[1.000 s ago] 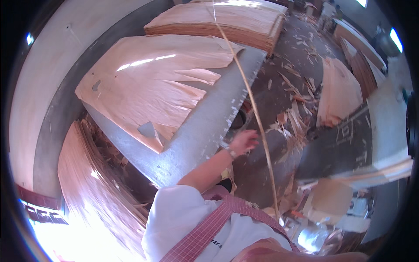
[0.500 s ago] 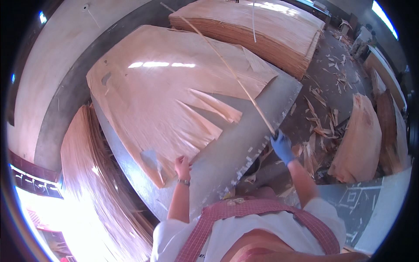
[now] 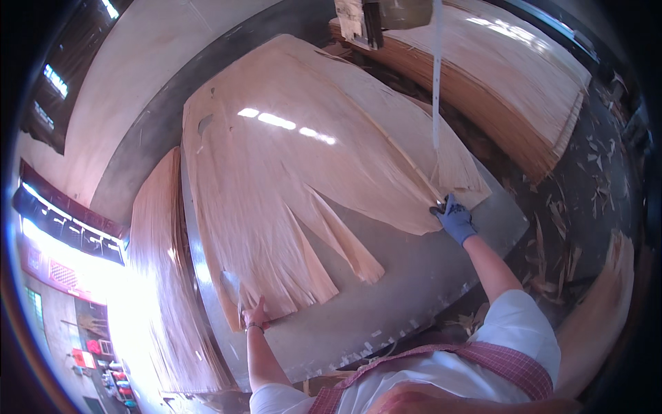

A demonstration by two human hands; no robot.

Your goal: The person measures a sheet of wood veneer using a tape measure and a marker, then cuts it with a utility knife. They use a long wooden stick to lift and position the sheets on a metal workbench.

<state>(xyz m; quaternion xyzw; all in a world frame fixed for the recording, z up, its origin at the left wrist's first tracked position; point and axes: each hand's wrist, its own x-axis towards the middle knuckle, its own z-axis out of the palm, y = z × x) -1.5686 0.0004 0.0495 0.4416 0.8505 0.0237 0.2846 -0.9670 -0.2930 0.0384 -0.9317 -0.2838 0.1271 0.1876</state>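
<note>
A large, thin sheet of wood veneer (image 3: 276,179) lies over the grey table, its near edge split into several long strips. At the sheet's near left corner, my bare left hand (image 3: 255,314) has its fingers closed on the edge, with a wristwatch behind it. My right hand (image 3: 455,219), in a blue-grey glove with dark fingertips, is closed round the near end of a long thin wooden stick (image 3: 400,150). The stick slants away across the sheet's right part. Under the right hand, the exact grip is partly hidden.
The grey tabletop (image 3: 407,290) shows along the near side, with pale scraps at its edge. Thick veneer stacks stand at the left (image 3: 155,269) and far right (image 3: 483,76). A white strip (image 3: 436,83) hangs above the table. Veneer scraps litter the floor at right.
The stick has come down from above onto the sheet, with my right hand now at the sheet's right side. My left hand has moved onto the near left corner. The view has turned.
</note>
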